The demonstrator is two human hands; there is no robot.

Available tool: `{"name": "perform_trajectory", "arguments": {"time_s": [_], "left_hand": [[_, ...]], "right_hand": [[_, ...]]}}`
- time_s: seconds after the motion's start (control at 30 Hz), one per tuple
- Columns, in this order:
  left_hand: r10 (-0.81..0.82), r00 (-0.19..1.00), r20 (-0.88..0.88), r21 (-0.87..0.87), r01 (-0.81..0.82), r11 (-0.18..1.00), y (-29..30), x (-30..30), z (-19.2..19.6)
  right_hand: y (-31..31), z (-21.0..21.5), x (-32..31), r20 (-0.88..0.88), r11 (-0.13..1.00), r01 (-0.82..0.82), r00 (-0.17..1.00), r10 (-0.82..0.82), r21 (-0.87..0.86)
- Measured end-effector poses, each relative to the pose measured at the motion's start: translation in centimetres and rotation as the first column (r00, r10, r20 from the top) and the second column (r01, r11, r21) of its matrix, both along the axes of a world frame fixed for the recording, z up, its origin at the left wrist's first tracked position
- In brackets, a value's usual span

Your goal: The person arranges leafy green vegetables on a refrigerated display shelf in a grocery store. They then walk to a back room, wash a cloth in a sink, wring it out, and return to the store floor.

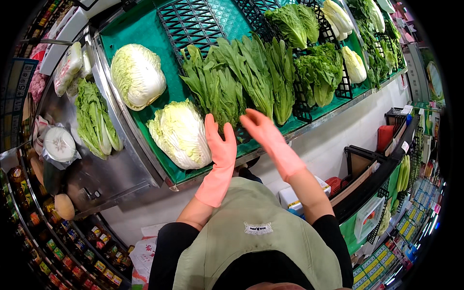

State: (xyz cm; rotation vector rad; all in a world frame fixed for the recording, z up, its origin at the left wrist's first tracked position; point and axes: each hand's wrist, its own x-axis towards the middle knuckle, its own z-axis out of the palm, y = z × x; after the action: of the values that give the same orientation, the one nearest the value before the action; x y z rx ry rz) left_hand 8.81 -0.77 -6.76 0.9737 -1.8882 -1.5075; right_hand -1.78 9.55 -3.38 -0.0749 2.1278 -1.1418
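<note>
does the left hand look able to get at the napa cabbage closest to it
Probably yes: the left hand is right beside the near napa cabbage, with nothing visible between them.

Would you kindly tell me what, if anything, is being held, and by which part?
Nothing appears held: the left hand and right hand are open beside the leafy greens, contact unclear.

left hand [221,145] and right hand [261,129] both in matching coral-pink gloves, rubber-looking, plain, cuffs ending partway up the forearms. forearms [311,191] bare from cuff to sleeve. black top [263,268], short loose black sleeves [334,241]. sage-green apron [256,205] over it, wide at the shoulders, small white chest patch [258,228], dark lettering, wavy edge.
</note>
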Motion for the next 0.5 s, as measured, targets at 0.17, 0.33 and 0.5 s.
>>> {"name": "perform_trajectory", "arguments": {"time_s": [0.17,0.33,0.5], "left_hand": [[-0.004,0.960,0.281,-0.190,0.060,0.980,-0.6,-1.8,-2.2],[-0.054,0.957,0.284,0.429,-0.077,0.900,-2.4,-3.9,1.3],[-0.138,0.966,0.216,0.493,0.014,0.870,-2.7,-3.6,4.4]], "right_hand": [[-4.2,-3.6,1.1,0.057,0.989,0.104,0.992,-0.110,0.104],[-3.3,-2.3,0.7,0.244,0.988,0.145,0.961,-0.130,-0.046],[-2.4,-0.7,0.6,0.262,0.990,0.119,0.960,-0.095,-0.078]]}}
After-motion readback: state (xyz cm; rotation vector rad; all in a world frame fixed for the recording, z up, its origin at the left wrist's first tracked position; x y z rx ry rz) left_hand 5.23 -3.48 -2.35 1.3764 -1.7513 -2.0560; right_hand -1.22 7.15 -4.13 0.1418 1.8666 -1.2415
